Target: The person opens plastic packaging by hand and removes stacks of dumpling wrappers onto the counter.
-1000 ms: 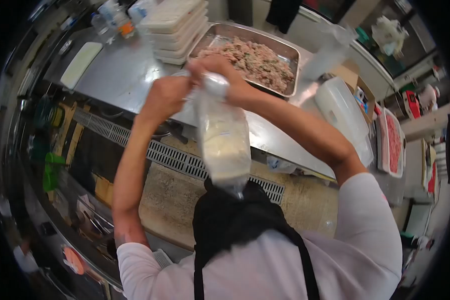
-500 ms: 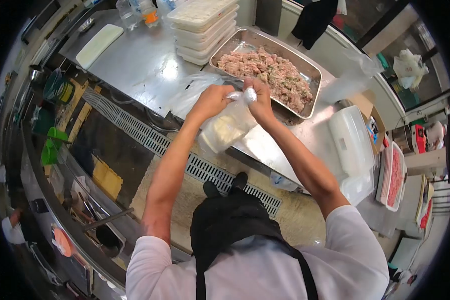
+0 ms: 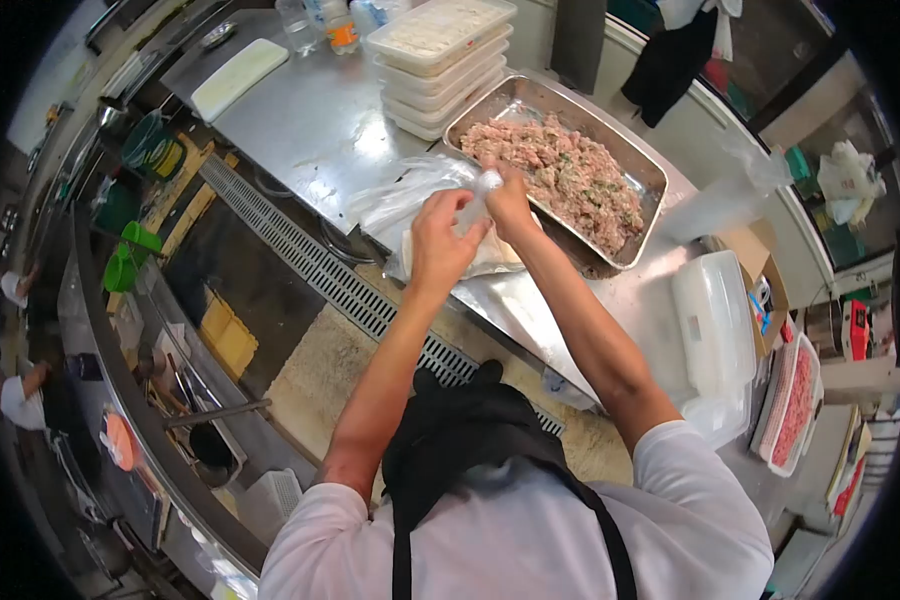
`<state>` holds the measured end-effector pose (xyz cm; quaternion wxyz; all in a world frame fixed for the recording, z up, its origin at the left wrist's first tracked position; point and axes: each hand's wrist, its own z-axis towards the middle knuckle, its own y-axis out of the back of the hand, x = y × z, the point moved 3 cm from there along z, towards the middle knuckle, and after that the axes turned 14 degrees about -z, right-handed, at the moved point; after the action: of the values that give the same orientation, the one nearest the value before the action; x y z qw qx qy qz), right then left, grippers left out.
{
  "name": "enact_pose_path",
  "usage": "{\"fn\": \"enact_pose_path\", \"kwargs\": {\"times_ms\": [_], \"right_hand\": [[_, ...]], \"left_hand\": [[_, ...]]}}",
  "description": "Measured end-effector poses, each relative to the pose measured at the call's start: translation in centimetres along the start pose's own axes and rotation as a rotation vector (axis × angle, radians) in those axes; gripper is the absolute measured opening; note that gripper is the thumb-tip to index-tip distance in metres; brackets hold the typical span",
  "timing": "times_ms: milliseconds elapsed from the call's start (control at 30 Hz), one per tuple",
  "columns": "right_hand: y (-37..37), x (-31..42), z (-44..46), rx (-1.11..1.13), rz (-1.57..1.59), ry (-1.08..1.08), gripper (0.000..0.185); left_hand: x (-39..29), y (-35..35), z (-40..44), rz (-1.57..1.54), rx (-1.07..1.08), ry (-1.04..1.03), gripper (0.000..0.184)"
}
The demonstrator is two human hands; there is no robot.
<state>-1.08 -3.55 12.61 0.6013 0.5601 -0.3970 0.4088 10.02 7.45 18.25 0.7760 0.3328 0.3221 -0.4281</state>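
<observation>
A clear plastic bag (image 3: 493,262) with pale yellowish-white contents rests at the near edge of the steel table. Its gathered neck is pinched in my right hand (image 3: 511,208), where white plastic bunches by the thumb. My left hand (image 3: 440,240) is just left of the neck, its thumb and fingers curved and apart. Whether it touches the bag is unclear. Left of the bag lie more loose clear plastic bags (image 3: 390,192). Beyond my hands stands a metal tray (image 3: 625,262) of minced meat (image 3: 570,175) flecked with green.
Stacked lidded containers (image 3: 440,75) stand behind the bags, with a white board (image 3: 240,80) and bottles (image 3: 340,32) farther left. Clear plastic containers (image 3: 710,320) and a cardboard box (image 3: 755,260) are on the right. A floor drain grate (image 3: 300,250) runs below the table edge.
The bag has come down from the air onto the table edge. My left hand has released the plastic and opened, while my right keeps hold of the neck. The camera view has shifted.
</observation>
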Motion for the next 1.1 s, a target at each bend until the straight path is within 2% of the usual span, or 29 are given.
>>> {"fn": "enact_pose_path", "kwargs": {"times_ms": [33,100,167,200,267,333,400,533,800,1100], "right_hand": [[-0.3,0.0,0.0,0.013,0.004,0.012,0.037],[-0.4,0.2,-0.2,0.067,0.2,-0.069,0.021],[0.1,0.9,-0.4,0.117,0.251,-0.107,0.018],[0.2,1.3,-0.6,0.164,0.3,-0.15,0.019],[-0.8,-0.8,0.6,0.161,0.367,-0.125,0.022],[-0.6,-0.7,0.6,0.151,0.431,-0.106,0.026],[0.1,-0.4,0.3,0.169,0.512,-0.215,0.032],[1.4,1.1,-0.4,0.139,0.423,-0.18,0.034],[2.4,0.4,0.3,0.285,0.08,0.095,0.022],[3.9,1.3,0.2,0.485,0.081,0.078,0.014]], "left_hand": [[0.2,-0.8,0.4,-0.077,0.075,0.007,0.046],[0.8,-1.6,0.9,-0.104,0.04,0.008,0.039],[1.4,-2.2,0.9,-0.173,-0.05,-0.001,0.034],[1.6,-2.7,0.8,-0.168,-0.053,-0.002,0.034],[1.8,-3.4,0.7,-0.222,-0.194,-0.089,0.027],[2.3,-4.2,0.9,-0.26,-0.217,-0.056,0.026],[2.6,-4.6,0.9,-0.3,-0.241,-0.02,0.024],[2.9,-4.7,1.4,-0.307,-0.246,0.078,0.021],[3.4,-3.8,1.8,-0.288,-0.226,0.171,0.021],[4.4,-3.7,1.8,-0.353,-0.256,0.15,0.02]]}}
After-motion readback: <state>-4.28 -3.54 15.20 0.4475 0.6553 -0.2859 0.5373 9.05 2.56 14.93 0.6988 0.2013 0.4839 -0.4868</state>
